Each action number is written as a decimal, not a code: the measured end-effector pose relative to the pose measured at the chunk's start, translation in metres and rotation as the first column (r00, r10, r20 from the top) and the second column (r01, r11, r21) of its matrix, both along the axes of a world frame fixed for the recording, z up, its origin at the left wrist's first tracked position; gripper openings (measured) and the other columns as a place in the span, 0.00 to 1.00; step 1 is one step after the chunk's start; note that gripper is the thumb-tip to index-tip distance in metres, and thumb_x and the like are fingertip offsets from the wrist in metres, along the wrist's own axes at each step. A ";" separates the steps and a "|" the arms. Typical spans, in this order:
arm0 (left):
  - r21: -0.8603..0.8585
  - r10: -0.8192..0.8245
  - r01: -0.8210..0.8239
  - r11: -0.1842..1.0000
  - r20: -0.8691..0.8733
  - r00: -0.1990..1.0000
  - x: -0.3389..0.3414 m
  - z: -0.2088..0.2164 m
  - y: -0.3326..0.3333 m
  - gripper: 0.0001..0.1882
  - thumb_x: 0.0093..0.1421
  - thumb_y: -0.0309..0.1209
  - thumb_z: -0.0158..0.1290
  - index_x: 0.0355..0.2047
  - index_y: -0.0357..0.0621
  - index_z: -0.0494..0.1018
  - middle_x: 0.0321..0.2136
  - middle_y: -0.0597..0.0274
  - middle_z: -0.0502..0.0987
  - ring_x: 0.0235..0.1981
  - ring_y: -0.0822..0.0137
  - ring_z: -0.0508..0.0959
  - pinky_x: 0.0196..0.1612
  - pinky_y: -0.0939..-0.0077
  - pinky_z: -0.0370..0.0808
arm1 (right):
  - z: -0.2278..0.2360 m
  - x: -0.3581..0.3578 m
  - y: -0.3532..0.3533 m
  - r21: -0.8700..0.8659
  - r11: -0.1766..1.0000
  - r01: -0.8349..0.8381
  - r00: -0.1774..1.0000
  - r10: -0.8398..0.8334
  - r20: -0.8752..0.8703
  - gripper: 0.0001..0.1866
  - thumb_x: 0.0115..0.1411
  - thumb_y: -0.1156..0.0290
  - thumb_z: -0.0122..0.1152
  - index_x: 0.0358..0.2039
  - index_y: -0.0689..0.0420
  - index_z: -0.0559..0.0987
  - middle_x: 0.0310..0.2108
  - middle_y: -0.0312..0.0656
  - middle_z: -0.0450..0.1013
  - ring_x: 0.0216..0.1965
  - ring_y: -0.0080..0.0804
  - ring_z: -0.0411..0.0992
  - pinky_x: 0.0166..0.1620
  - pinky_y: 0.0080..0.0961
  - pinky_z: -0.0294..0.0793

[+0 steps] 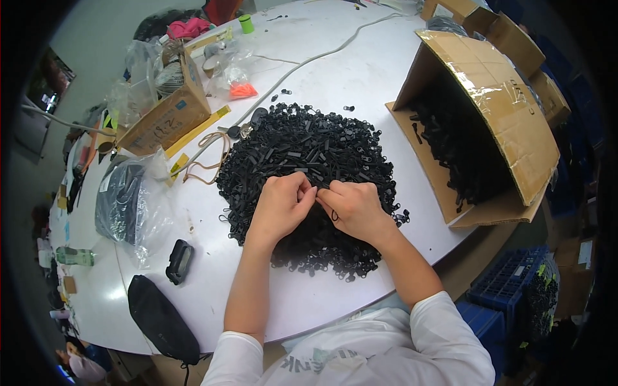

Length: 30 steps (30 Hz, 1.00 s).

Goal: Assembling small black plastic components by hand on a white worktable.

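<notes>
A large heap of small black zipper pulls (283,141) spreads over the white table in front of me. Above its near side, my left hand (283,202) and my right hand (354,209) meet, thumbs and forefingers pinched close together. From under my right fingers shows the dark loop of a black zipper pull (334,216). Whatever lies between my left fingertips is too small and covered to make out. Some of the heap is hidden behind both hands and wrists.
A cardboard box (496,96) lies on its side at the right, black pieces spilling from it. At left are a black pouch (161,318), a small black device (179,262), a plastic-wrapped bundle (122,199) and an open carton (170,122). A grey cable (309,61) crosses the table.
</notes>
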<state>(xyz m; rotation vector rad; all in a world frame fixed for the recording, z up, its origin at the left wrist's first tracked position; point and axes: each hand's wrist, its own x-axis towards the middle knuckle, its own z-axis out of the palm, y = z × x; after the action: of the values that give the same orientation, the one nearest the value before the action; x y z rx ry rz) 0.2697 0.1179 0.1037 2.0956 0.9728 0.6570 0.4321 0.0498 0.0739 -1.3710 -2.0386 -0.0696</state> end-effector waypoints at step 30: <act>-0.376 -0.064 0.134 0.917 0.194 0.979 -0.006 0.008 0.004 0.13 0.61 0.30 0.51 0.22 0.35 0.71 0.12 0.66 0.70 0.14 0.79 0.69 0.18 0.82 0.63 | 0.004 -0.006 0.001 0.195 0.978 0.073 0.968 -0.023 -0.249 0.07 0.51 0.71 0.65 0.29 0.57 0.77 0.17 0.37 0.65 0.15 0.32 0.67 0.17 0.26 0.64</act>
<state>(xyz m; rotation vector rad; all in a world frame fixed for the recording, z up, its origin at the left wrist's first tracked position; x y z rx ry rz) 0.2640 0.1223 0.1118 1.6933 0.8135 0.5381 0.4262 0.0511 0.0778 -1.2359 -1.7416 -0.1196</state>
